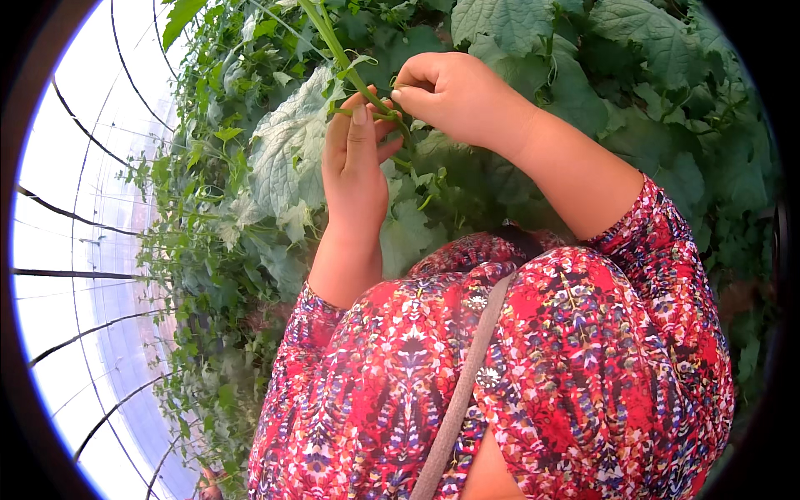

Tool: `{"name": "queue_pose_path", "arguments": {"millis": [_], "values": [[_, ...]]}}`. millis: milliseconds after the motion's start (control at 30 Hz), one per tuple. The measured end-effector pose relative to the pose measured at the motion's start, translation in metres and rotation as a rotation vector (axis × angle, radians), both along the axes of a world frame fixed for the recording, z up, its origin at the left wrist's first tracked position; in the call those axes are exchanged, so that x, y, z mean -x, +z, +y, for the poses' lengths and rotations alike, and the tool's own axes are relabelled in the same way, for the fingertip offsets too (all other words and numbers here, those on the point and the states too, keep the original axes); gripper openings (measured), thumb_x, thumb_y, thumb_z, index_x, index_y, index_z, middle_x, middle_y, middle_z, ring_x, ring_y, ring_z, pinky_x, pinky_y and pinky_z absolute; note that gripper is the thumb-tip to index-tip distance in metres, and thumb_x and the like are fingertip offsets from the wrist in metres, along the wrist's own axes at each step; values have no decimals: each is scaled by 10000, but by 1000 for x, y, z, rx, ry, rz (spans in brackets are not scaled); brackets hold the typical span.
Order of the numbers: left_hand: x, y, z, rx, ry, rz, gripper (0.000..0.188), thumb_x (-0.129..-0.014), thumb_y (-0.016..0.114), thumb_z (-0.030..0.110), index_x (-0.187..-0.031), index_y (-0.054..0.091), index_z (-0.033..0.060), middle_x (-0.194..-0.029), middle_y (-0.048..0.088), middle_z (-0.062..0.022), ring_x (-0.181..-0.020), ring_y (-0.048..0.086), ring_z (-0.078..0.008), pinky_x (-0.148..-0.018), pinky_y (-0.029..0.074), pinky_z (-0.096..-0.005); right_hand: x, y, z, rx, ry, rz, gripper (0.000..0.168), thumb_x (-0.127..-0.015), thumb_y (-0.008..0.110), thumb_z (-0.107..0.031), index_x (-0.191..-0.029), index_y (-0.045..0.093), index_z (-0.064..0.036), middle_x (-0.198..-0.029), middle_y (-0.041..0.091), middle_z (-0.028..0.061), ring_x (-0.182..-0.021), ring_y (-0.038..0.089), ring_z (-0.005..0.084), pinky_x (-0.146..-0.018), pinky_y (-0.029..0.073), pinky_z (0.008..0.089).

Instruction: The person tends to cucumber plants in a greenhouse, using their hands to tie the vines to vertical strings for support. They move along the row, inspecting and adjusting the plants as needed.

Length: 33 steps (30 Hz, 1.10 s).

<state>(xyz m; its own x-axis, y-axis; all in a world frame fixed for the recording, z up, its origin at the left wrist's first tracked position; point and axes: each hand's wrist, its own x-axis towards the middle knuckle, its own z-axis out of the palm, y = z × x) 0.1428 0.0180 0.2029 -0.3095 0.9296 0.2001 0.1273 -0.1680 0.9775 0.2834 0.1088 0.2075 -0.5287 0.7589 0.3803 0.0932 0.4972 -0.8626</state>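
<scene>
A thick green vine stem (337,53) slants down from the top of the view, probably a cucumber plant's. My left hand (357,156) is closed around it, thumb in front and fingers behind, where a thin side shoot (344,112) branches off. Right beside that point, my right hand (459,97) has thumb and forefinger pinched together. A thin curled tendril (393,81) shows at those fingertips; most of it is hidden, so whether it is gripped is unclear. Behind my left hand hangs a broad, pale-veined leaf (290,144).
Dense large leaves (650,44) fill the space behind and right of my hands. More climbing vines (206,187) run down the left. Beyond them curves bright greenhouse film (56,250) with dark arched ribs (75,273). A grey strap (462,387) crosses my patterned top.
</scene>
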Motion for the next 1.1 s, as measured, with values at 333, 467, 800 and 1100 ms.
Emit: {"name": "queue_pose_path", "arguments": {"millis": [333,467,800,1100], "values": [[14,-14,18,-87,-119,354,471,-985,386,341,-1344,452,43,-1192,583,-103,-1118,557,-205,-979,426,-348,-8,-1,-2,366,55,87,178,-779,583,-97,-909,613,20,-784,631,47,-645,581,97,-592,481,242],[19,-14,28,-1,-257,-298,474,-950,370,282,-1348,452,40,-1151,608,-113,-1102,573,-208,-1001,393,-331,-39,4,-28,494,90,110,153,-827,558,-42,-964,602,10,-809,604,30,-664,544,82,-611,457,225],[28,-17,42,-33,-430,-351,346,-977,513,288,-1252,486,82,-1121,629,-111,-1046,620,-236,-876,506,-360,-184,-14,-105,21,-51,-1019,206,-770,677,-189,-864,669,-6,-904,628,151,-806,601,318,-719,490,396],[42,-7,33,-100,-395,-544,439,-1007,402,334,-1308,454,19,-1104,613,-130,-939,645,-245,-862,536,-374,-76,32,-50,-18,-40,-232,171,-816,631,-122,-928,645,6,-813,621,120,-752,606,226,-696,490,329]]}}
